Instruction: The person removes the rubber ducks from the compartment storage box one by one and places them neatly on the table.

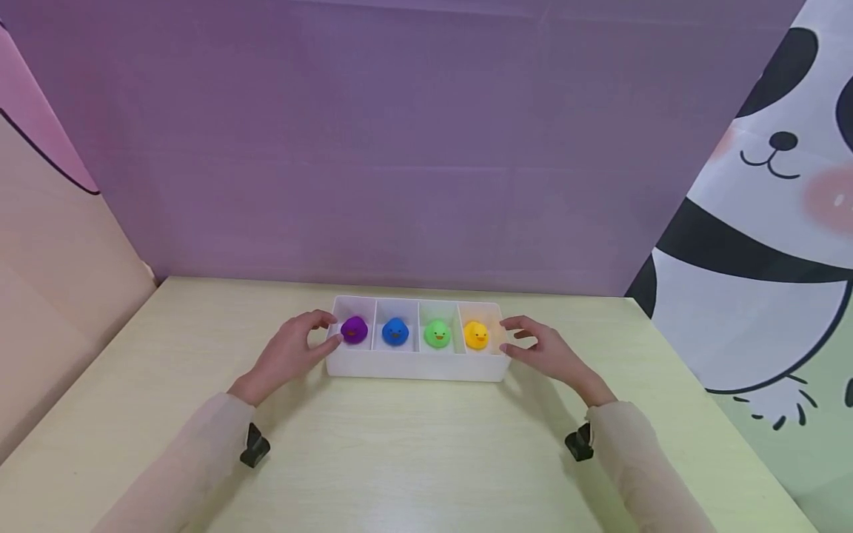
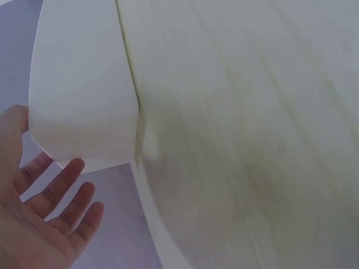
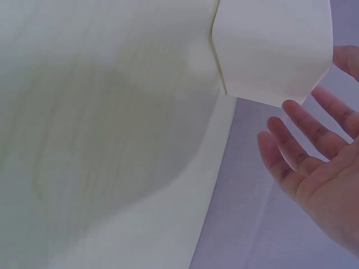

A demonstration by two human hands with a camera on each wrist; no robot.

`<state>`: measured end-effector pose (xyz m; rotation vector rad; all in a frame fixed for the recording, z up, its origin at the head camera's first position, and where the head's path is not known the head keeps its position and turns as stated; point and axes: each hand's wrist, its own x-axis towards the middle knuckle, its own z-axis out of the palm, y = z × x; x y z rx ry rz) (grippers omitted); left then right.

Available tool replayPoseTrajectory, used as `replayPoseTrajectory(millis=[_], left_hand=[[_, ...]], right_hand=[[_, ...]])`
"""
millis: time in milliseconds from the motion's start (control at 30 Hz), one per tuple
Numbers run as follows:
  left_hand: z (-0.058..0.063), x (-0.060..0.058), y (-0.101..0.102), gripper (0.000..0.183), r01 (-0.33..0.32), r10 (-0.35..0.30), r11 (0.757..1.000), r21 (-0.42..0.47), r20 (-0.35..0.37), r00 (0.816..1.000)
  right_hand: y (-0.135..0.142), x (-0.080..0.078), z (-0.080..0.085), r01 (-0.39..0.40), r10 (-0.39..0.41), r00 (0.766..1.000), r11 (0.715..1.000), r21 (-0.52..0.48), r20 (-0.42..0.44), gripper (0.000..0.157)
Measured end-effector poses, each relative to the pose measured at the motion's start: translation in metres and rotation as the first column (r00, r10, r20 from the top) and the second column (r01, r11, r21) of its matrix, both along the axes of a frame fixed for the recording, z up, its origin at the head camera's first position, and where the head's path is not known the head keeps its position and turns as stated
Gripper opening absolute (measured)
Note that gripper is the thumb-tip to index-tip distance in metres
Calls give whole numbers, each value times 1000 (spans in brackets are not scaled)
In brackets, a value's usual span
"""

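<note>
A long white divided box [image 1: 416,366] sits on the table near its far edge. From left to right, its compartments hold a purple rubber duck [image 1: 355,330], a blue one, a light green one and a yellow rubber duck [image 1: 476,335]. My left hand [image 1: 288,348] grips the box's left end with thumb and index finger at the rim. The other left fingers spread loosely beside the end wall in the left wrist view. My right hand [image 1: 548,352] holds the right end likewise, its remaining fingers [image 3: 280,148] loosely extended.
The pale wooden table [image 1: 400,459] ends just behind the box at a purple backdrop [image 1: 413,163]. A panda-printed panel [image 1: 760,244] stands on the right, and a beige panel [image 1: 60,296] on the left. Black devices are strapped at both wrists.
</note>
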<state>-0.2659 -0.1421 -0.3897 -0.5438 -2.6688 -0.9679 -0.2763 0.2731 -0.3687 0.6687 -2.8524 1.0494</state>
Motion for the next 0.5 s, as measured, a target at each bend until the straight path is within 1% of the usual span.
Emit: replayPoseTrajectory(millis=[133, 267, 500], left_hand=[[0, -2, -1, 37, 21, -21, 1000, 8, 8, 1000], [-1, -3, -1, 38, 22, -22, 1000, 5, 10, 1000], [-2, -5, -2, 40, 29, -29, 1000, 3, 33, 999]], right_hand=[[0, -3, 4, 13, -13, 999, 1000, -12, -32, 41], [0, -7, 8, 31, -32, 999, 999, -31, -42, 41], [-5, -15, 19, 45, -46, 997, 999, -17, -64, 39]])
